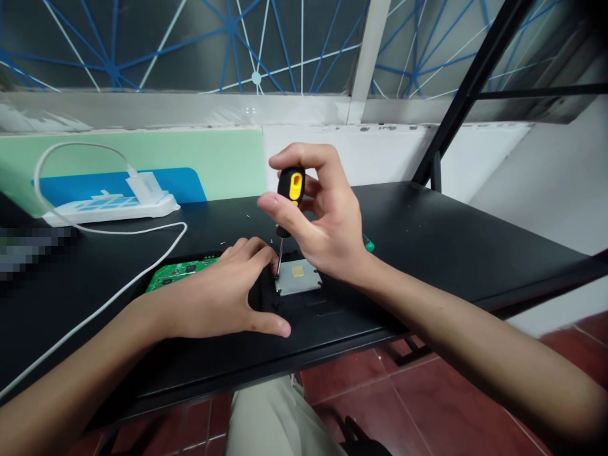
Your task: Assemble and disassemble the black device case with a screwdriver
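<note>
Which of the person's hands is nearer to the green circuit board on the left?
Left: the left hand lies beside the green circuit board, partly hiding it; the right hand, holding a screwdriver, is farther to the right.

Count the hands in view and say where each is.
2: the left hand, spread left of the grey plate; the right hand, gripping the screwdriver above it.

Right hand [332,221] gripped screwdriver [295,185], tip at left edge of silver plate [304,282]; left hand [232,288] lay spread alongside.
</note>
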A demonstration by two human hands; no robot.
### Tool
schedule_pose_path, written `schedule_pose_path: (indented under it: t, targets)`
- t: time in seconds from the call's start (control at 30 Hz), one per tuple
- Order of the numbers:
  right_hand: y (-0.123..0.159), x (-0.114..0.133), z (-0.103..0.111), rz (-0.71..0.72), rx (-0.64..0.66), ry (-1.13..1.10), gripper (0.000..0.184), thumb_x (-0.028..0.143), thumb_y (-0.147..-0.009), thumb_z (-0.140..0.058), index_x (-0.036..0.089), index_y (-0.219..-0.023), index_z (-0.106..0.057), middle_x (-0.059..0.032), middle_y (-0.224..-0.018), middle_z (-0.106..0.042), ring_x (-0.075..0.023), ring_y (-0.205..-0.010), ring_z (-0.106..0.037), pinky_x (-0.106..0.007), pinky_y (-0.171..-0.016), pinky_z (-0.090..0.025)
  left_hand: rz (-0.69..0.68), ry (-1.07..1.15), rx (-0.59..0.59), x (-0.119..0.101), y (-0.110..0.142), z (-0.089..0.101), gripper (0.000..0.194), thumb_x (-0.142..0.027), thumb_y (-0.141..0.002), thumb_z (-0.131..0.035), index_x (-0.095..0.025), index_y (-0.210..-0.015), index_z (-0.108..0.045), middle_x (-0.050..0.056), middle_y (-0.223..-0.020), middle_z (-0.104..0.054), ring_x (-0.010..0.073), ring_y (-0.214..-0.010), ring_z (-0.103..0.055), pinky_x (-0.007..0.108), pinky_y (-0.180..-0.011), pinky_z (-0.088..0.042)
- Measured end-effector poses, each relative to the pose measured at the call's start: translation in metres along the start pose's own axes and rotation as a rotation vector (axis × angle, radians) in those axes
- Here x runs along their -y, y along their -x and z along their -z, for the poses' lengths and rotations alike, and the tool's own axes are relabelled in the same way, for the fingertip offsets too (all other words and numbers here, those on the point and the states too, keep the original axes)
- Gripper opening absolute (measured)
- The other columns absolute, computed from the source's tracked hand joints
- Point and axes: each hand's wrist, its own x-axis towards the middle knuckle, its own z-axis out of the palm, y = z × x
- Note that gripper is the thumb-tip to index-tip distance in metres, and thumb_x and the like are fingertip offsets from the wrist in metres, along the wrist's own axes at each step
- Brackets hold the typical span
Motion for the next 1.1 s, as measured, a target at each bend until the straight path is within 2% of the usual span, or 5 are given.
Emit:
schedule_pose_path:
  t: [0.1, 0.3, 0.53, 0.77, 1.1]
  targets:
    - [-0.0002, 0.0017, 0.0001, 0.016, -0.005, -0.004, 0.026, 0.037, -0.091, -0.059, 0.026, -0.115, -0.057, -0.0045, -0.118, -0.065, -0.0186, -0.104, -0.066, -0.033, -0.081, -0.063, -0.005, -0.003, -0.006, -0.0002, 0.0002, -0.0001, 0.064, -0.071, -0.072, -0.067, -0.025, -0.115, -0.053, 0.008, -0.131, -0.049, 0.0352, -0.122, -0.044, 0.047, -0.098, -0.043]
    - [0.0027, -0.0052, -0.0021, 0.003, 0.022, -0.157, 0.029, 0.033, -0.100, -0.036, 0.028, -0.125, -0.049, -0.0007, -0.114, -0.067, -0.0150, -0.105, -0.067, -0.032, -0.083, -0.061, 0.011, 0.000, 0.012, -0.0003, 0.0001, 0.0003, 0.062, -0.071, -0.072, -0.066, -0.025, -0.112, -0.054, 0.007, -0.121, -0.052, 0.0324, -0.113, -0.049, 0.044, -0.092, -0.046]
    - [0.0011, -0.0017, -0.0013, 0.031, -0.010, -0.042, 0.033, 0.043, -0.089, -0.062, 0.026, -0.116, -0.057, -0.0045, -0.123, -0.062, -0.0186, -0.104, -0.065, -0.034, -0.082, -0.063, -0.001, 0.008, 0.015, -0.0007, 0.0012, 0.0012, 0.065, -0.072, -0.071, -0.065, -0.025, -0.115, -0.054, 0.008, -0.129, -0.051, 0.0362, -0.124, -0.044, 0.048, -0.100, -0.042]
    - [0.0022, -0.0042, -0.0037, -0.028, 0.011, -0.083, 0.033, 0.032, -0.098, -0.043, 0.031, -0.130, -0.051, -0.0023, -0.119, -0.067, -0.0189, -0.112, -0.066, -0.036, -0.086, -0.062, 0.005, 0.005, 0.008, -0.0016, 0.0007, 0.0010, 0.065, -0.071, -0.073, -0.066, -0.026, -0.118, -0.053, 0.008, -0.125, -0.051, 0.0329, -0.114, -0.049, 0.045, -0.094, -0.045]
    - [0.0033, -0.0056, -0.0033, 0.004, -0.058, -0.094, 0.033, 0.036, -0.098, -0.045, 0.030, -0.130, -0.047, -0.0037, -0.120, -0.067, -0.0188, -0.110, -0.066, -0.032, -0.077, -0.063, 0.008, 0.024, 0.007, -0.0011, 0.0005, 0.0009, 0.061, -0.070, -0.072, -0.068, -0.026, -0.111, -0.054, 0.006, -0.120, -0.051, 0.0308, -0.110, -0.048, 0.043, -0.093, -0.045]
